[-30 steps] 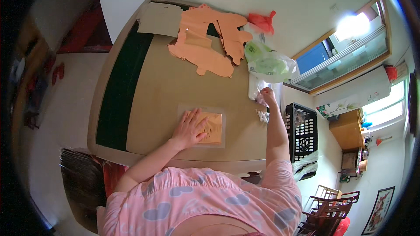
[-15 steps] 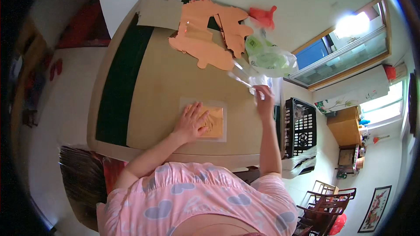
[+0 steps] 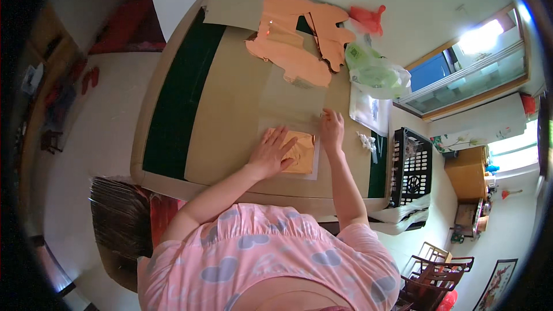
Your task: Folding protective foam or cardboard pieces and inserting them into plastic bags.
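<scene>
My left hand [image 3: 269, 154] lies with fingers spread on a square orange sheet [image 3: 304, 148] with a raised or creased pattern. Beneath that sheet is a slightly larger clear plastic piece [image 3: 314, 175] on the table. Just to the right, my right hand [image 3: 331, 129] is closed, its fingertips pinching the edge of a thin clear plastic sheet [image 3: 288, 99]. This sheet spreads flat past the far edge of the orange square and is hard to see. Beyond it lie shiny orange shaped pieces [image 3: 294, 69], overlapping one another.
A grey card [image 3: 235, 7] lies at the far left of the table. Green-white plastic bags [image 3: 374, 72], a red bag [image 3: 367, 18], a stack of clear sleeves [image 3: 368, 106] and a small white bundle [image 3: 366, 141] line the right side. A black crate [image 3: 412, 167] stands beyond the edge.
My right hand has come left and nearer to the orange square, bringing the clear plastic, which was raised and crumpled and now lies spread. The whole view has shifted. My left hand stays on the square.
</scene>
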